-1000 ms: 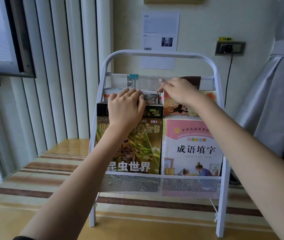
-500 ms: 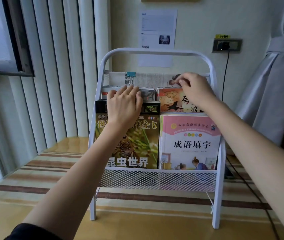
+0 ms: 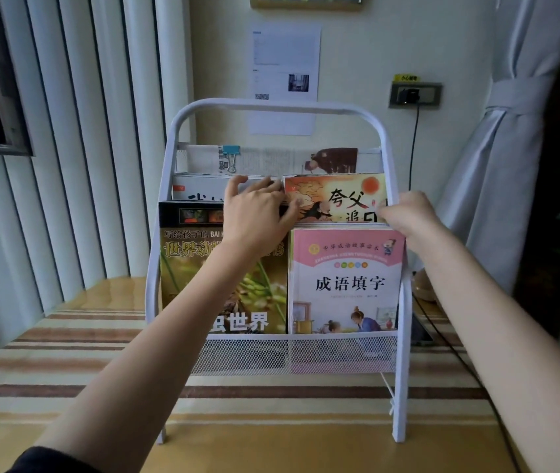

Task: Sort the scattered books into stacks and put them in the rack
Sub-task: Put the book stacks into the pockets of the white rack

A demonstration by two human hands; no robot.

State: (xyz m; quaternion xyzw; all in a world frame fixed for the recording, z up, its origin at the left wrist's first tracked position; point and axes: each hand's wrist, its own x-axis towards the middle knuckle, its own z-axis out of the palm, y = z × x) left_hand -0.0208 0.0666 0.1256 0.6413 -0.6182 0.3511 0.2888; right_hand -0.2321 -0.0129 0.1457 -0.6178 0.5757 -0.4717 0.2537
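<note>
One head-worn camera looks forward and slightly down. It faces the white rack [image 3: 273,107] close ahead, wall behind. No second view exists.

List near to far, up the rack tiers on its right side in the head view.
Pink book in the front mesh tier → orange book in the middle tier, right hand at its right edge → clipped papers in the back tier → rack top bar.

a cream wall [image 3: 442,35] carries a printed sheet [image 3: 283,63] and a socket [image 3: 414,94]. vertical blinds [image 3: 77,131] hang left, a tied grey curtain [image 3: 510,138] right. striped floor [image 3: 77,339] below.
</note>
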